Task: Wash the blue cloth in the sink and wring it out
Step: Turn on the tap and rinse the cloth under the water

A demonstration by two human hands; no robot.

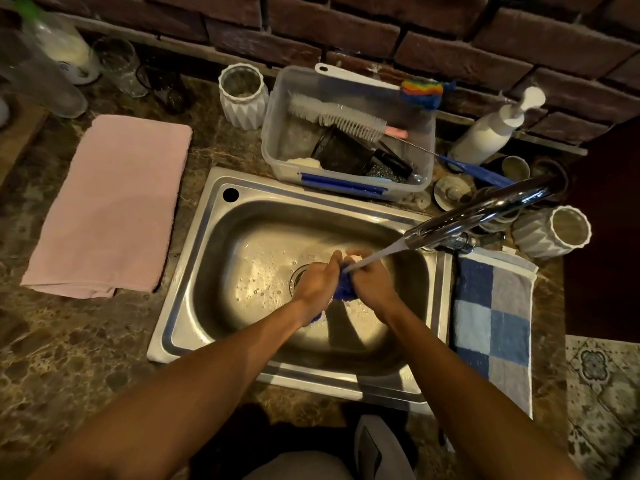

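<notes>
Both hands meet over the drain of the steel sink [194, 271]: my left hand [317, 280] and right hand [372, 278] are each clenched on the blue cloth [344, 289], which is bunched into a tight wad between them. From my remote seat I see only a short stretch of the fabric, its long axis running roughly up and down between the palms; a blue scrap shows below the left wrist. Water from the chrome tap [485, 213] streams down and left onto the cloth's upper end. Droplets and suds dot the basin floor. Around the sink lies a mottled brown stone counter [69, 348], with a pink towel [110, 206] to the left and a blue checked towel [491, 323] to the right. Behind stand a clear tub of brushes [346, 133], a white pump bottle [491, 129] and a dark brick wall [450, 39].
</notes>
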